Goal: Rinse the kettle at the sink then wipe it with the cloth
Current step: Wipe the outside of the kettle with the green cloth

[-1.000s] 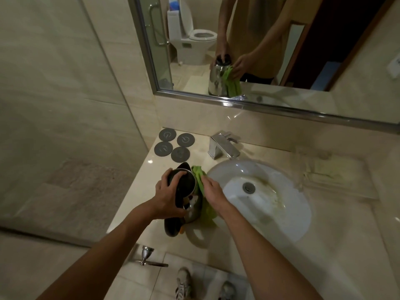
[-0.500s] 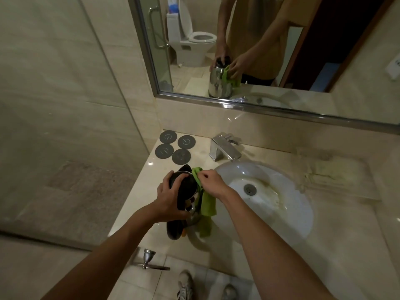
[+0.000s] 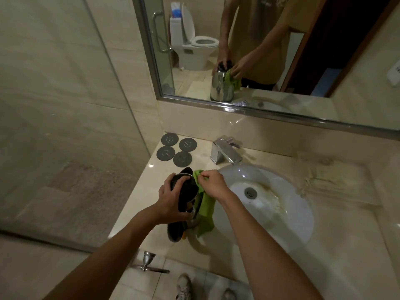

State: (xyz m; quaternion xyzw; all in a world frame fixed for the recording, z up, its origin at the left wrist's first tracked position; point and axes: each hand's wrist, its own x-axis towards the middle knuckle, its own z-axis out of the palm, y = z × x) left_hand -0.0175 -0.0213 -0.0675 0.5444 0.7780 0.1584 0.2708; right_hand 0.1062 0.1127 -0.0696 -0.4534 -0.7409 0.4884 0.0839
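Observation:
A steel kettle (image 3: pixel 187 195) with a black lid and handle stands on the counter just left of the white sink (image 3: pixel 287 215). My left hand (image 3: pixel 171 200) grips its black top and handle from the left. My right hand (image 3: pixel 213 184) pinches a green cloth (image 3: pixel 206 210) against the kettle's upper right side, near the rim. The cloth hangs down over the kettle's right flank. The mirror (image 3: pixel 303 61) shows the kettle upright with the cloth pressed near its top.
A chrome tap (image 3: pixel 226 153) stands behind the sink. Several round dark coasters (image 3: pixel 176 149) lie at the counter's back left. A glass shower panel (image 3: pixel 65 105) borders the counter on the left. The counter's front edge runs close below the kettle. A stained tray (image 3: pixel 333 176) sits right of the sink.
My right hand has slid the cloth up the kettle's side, from its lower flank to the rim. The left hand keeps its hold on the top.

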